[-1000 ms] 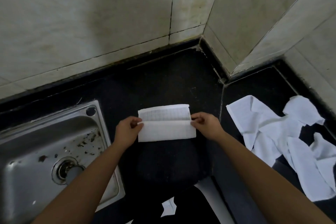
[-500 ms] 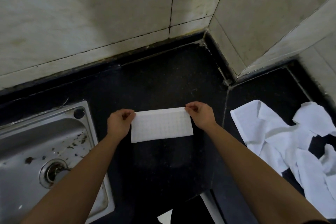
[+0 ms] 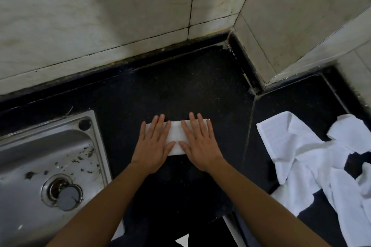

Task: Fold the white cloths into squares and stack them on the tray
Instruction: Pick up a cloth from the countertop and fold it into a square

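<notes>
Two hands lie flat, palms down, on one folded white cloth spread on the black counter. Left hand and right hand each keep their fingers straight and slightly spread, pinching nothing; the cloth shows between the thumbs and past the fingertips. One heap of unfolded white cloths lies beyond the right hand's little finger, one steel sink beyond the left's.

A home kitchen corner: a stained stainless-steel sink with a round drain is set into a black speckled stone tabletop, backed by grimy cream marble wall tiles.
</notes>
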